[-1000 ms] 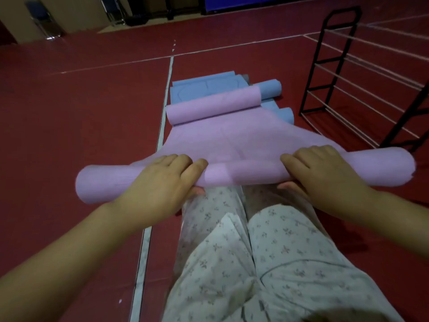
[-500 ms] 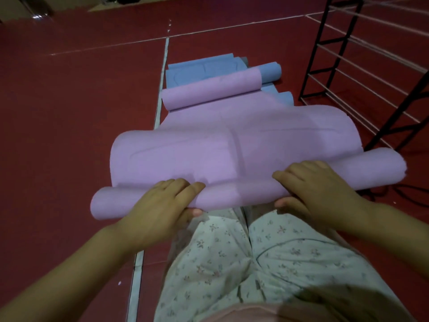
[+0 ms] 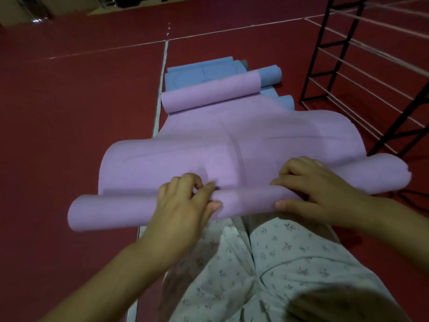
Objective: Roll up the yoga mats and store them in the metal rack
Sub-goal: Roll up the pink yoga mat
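A purple yoga mat lies lengthwise ahead of me, lifted off the red floor, with its near end rolled into a tube across my lap. My left hand grips the tube left of centre, fingers curled over the top and thumb below. My right hand holds it right of centre the same way. The mat's far end curls up into a loose roll. Blue mats lie under and behind it, partly rolled. The black metal rack stands at the right.
My legs in pale flowered trousers stretch under the mat. A white floor line runs along the mats' left side. Dark chair legs stand at the far left by the wall. Open red floor spreads to the left.
The loose part of the purple mat has billowed up and spread wide behind the tube. Both hands have shifted closer together on the roll, nearer my lap.
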Available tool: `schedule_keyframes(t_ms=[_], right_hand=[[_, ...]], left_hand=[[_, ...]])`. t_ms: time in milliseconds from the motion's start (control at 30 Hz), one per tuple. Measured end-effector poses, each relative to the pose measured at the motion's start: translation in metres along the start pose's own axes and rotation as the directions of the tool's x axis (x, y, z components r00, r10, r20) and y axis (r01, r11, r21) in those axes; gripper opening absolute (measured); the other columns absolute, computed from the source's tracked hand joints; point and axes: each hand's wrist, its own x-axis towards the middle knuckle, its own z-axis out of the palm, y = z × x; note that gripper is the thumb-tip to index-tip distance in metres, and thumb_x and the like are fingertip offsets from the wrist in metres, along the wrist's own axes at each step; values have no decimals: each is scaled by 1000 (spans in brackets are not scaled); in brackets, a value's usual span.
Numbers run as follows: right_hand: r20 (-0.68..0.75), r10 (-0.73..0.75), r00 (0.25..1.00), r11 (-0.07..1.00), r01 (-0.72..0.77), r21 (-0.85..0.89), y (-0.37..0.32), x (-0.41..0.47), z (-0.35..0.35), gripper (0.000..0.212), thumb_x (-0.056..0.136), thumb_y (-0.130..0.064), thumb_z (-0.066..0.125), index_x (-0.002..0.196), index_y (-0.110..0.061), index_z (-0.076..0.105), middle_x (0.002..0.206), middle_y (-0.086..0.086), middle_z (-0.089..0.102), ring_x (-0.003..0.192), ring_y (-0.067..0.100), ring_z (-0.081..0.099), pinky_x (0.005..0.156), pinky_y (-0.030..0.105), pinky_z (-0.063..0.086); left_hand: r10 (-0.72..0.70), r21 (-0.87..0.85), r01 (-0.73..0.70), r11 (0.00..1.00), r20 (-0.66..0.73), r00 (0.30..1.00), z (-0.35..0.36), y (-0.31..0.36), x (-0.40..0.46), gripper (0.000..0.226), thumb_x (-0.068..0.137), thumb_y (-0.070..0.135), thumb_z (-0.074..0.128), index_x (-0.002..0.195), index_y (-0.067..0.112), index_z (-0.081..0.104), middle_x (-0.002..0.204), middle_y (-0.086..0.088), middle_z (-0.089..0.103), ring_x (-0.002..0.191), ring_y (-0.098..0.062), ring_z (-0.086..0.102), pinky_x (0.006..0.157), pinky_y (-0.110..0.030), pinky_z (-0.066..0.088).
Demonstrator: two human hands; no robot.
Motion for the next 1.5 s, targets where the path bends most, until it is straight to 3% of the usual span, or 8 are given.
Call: schedule_keyframes(t_ms=[133,433,633,800,900,1033,1267,1500], right_hand=[[47,34,998,994,-39,103,1,9,-4,56,84,-71,38,109,-31,67,91,-12,49,87,5,46,76,31,39],[-7,67,998,986,-66,155,3,12,-10,50,78,-65,52,110,-29,60,93,-14,56,87,1,49,77,26,40],[-204,26,979,991,-52,-124,-15,-1,-4,38,83,-51,50,96,-21,70,95,0,61,85,21,55,79,36,39],[-270,44,962,900,-155,-407,-47,-2,2,46,71,-35,75,104,-4,71,91,12,61,79,30,55,64,36,48],[-215,105,971,892,-188,-412,-49,-4,4,68,53,-37,89,110,-5,68,91,11,63,77,31,60,60,36,51],[-250,87,964,912,-178,-370,-40,-2,1,41,70,-44,67,93,-10,66,87,6,63,75,28,60,60,33,49],[-93,68,993,961,-90,-261,-17,14,-13,53,79,-58,45,100,-15,67,87,0,66,78,25,63,54,34,54],[-9,102,995,992,-103,-78,-5,35,-25,64,74,-68,40,110,-22,67,97,-8,66,89,16,58,71,25,41]], left_hand=[[38,-44,-39,998,-27,999,4,19,4,55,67,9,64,122,11,58,102,-7,55,89,-24,46,75,-31,33],[124,135,-124,983,7,992,1,23,2,43,70,30,70,104,5,70,97,-9,69,82,-27,66,75,-28,40],[122,118,-130,984,72,990,2,22,10,55,48,22,92,99,8,74,90,-5,71,74,-22,68,61,-25,52],[126,65,-130,989,63,990,4,15,19,38,74,32,59,102,11,73,90,-3,71,71,-22,67,59,-24,52],[124,37,-127,991,65,990,4,11,22,41,69,26,63,105,10,72,90,-3,71,70,-23,67,59,-24,52],[78,-2,-78,997,39,996,0,12,26,46,79,32,46,110,6,67,83,-4,71,67,-24,67,54,-25,48],[102,-65,-99,993,48,994,-1,0,39,34,88,34,42,94,9,64,68,-4,66,57,-27,61,44,-25,37],[129,-92,-120,989,108,986,9,-13,45,48,89,52,45,106,11,63,96,-5,67,87,-25,62,75,-27,39]])
